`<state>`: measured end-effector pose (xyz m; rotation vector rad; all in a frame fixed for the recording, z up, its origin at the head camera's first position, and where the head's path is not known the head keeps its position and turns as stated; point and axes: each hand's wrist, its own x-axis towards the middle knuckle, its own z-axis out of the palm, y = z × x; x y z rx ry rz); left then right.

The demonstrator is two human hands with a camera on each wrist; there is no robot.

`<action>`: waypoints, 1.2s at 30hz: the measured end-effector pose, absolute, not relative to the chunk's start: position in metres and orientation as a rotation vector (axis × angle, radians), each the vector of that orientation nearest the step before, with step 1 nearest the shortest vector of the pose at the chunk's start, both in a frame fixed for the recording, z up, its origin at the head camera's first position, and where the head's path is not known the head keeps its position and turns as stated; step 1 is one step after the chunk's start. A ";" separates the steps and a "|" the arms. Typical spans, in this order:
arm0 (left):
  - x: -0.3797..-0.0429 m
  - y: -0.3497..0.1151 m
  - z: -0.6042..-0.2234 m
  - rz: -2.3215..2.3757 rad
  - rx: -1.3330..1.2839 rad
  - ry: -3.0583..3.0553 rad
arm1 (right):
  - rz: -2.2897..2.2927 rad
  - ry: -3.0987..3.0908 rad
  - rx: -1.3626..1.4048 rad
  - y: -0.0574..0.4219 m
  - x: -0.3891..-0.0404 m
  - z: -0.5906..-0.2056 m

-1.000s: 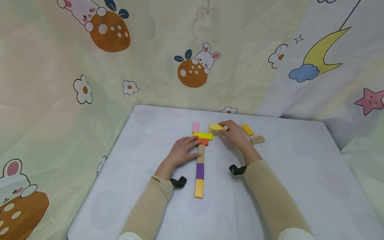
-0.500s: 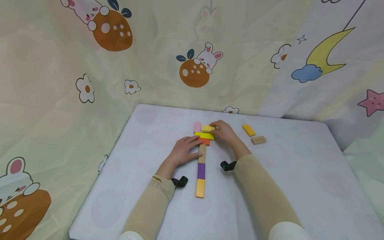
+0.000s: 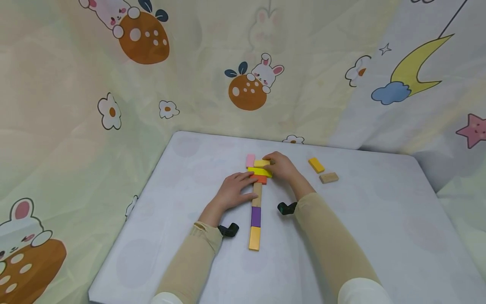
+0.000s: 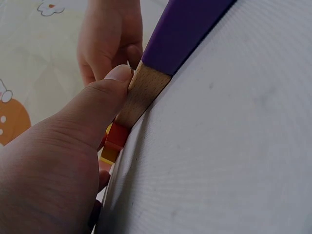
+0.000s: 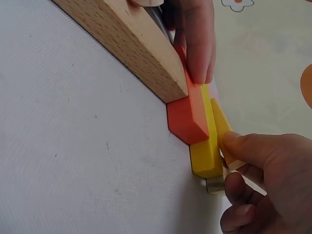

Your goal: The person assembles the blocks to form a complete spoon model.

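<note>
A row of wooden blocks runs away from the person: a yellow-orange block, a purple block, a plain wood block, an orange block, then a bright yellow block lying crosswise. Fairly straight fingers of my left hand rest on the orange block, and its thumb touches the plain wood block's side in the left wrist view. Behind the bright yellow block, my right hand pinches a light yellow block between thumb and fingers. Its left end meets a pink block.
To the right of the right hand lie a loose yellow-orange block and a loose plain wood block. All of it is on a white-covered table. A patterned cloth hangs behind the table.
My right hand has carried the light yellow block leftward, up to the pink block behind the bright yellow one. The left hand has kept its place on the row.
</note>
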<state>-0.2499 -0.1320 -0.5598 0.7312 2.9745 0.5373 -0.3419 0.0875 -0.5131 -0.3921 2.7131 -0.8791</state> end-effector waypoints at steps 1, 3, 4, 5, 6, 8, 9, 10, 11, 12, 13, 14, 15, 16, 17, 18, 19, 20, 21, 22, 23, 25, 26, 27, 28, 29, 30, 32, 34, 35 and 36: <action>-0.250 -0.132 -0.560 0.534 0.731 2.977 | -0.883 2.708 -0.385 0.087 -0.342 -0.513; -0.250 -0.132 -0.560 0.537 0.733 2.978 | -0.885 2.702 -0.378 0.087 -0.342 -0.515; -0.250 -0.132 -0.560 0.540 0.731 2.977 | -0.889 2.699 -0.377 0.088 -0.342 -0.515; -0.250 -0.132 -0.560 0.543 0.729 2.976 | -0.893 2.694 -0.376 0.088 -0.342 -0.515; -0.250 -0.132 -0.560 0.543 0.727 2.976 | -0.893 2.692 -0.374 0.088 -0.341 -0.515; -0.249 -0.132 -0.560 0.545 0.724 2.973 | -0.887 2.690 -0.380 0.088 -0.340 -0.515; -0.249 -0.132 -0.560 0.545 0.723 2.972 | -0.887 2.688 -0.382 0.088 -0.340 -0.515; -0.249 -0.132 -0.559 0.544 0.722 2.971 | -0.886 2.687 -0.385 0.088 -0.340 -0.515; -0.249 -0.132 -0.559 0.542 0.722 2.971 | -0.888 2.684 -0.384 0.088 -0.339 -0.515; -0.249 -0.132 -0.559 0.542 0.722 2.970 | -0.887 2.683 -0.382 0.088 -0.339 -0.515; -0.249 -0.132 -0.559 0.542 0.721 2.968 | -0.886 2.682 -0.381 0.088 -0.339 -0.515; -0.249 -0.132 -0.559 0.544 0.721 2.966 | -0.885 2.680 -0.380 0.088 -0.339 -0.515; -0.249 -0.132 -0.559 0.546 0.720 2.964 | -0.882 2.679 -0.380 0.088 -0.339 -0.516; -0.249 -0.132 -0.559 0.547 0.719 2.962 | -0.883 2.679 -0.375 0.088 -0.339 -0.516; -0.249 -0.132 -0.559 0.548 0.717 2.959 | -0.886 2.679 -0.370 0.088 -0.339 -0.517; -0.249 -0.132 -0.559 0.547 0.717 2.958 | -0.884 2.679 -0.367 0.088 -0.339 -0.517; -0.249 -0.131 -0.559 0.546 0.716 2.957 | -0.882 2.680 -0.362 0.087 -0.339 -0.518; -0.249 -0.131 -0.559 0.546 0.715 2.957 | -0.883 2.678 -0.358 0.087 -0.339 -0.518; -0.249 -0.131 -0.559 0.544 0.714 2.958 | -0.883 2.677 -0.353 0.087 -0.339 -0.519; -0.249 -0.131 -0.559 0.541 0.712 2.959 | -0.883 2.677 -0.348 0.087 -0.340 -0.519; -0.250 -0.131 -0.559 0.537 0.710 2.959 | -0.880 2.676 -0.346 0.086 -0.340 -0.520; -0.250 -0.131 -0.559 0.537 0.705 2.960 | -0.869 2.678 -0.346 0.086 -0.340 -0.520; -0.250 -0.131 -0.559 0.536 0.704 2.960 | -0.865 2.681 -0.349 0.086 -0.340 -0.521; -0.250 -0.131 -0.559 0.538 0.703 2.959 | -0.863 2.686 -0.353 0.086 -0.340 -0.521; -0.250 -0.131 -0.559 0.543 0.702 2.959 | -0.865 2.691 -0.359 0.087 -0.340 -0.521; -0.250 -0.131 -0.559 0.550 0.701 2.958 | -0.870 2.695 -0.364 0.087 -0.339 -0.521; -0.250 -0.131 -0.559 0.558 0.700 2.958 | -0.877 2.703 -0.372 0.088 -0.338 -0.522; -0.250 -0.130 -0.559 0.587 0.694 2.962 | -0.906 2.723 -0.382 0.090 -0.336 -0.522; -0.251 -0.130 -0.560 0.605 0.674 2.981 | -0.952 2.757 -0.385 0.093 -0.332 -0.522; -0.252 -0.130 -0.561 0.620 0.654 2.995 | -0.970 2.781 -0.378 0.094 -0.330 -0.523; -0.252 -0.130 -0.561 0.630 0.631 3.013 | -0.988 2.807 -0.373 0.095 -0.329 -0.524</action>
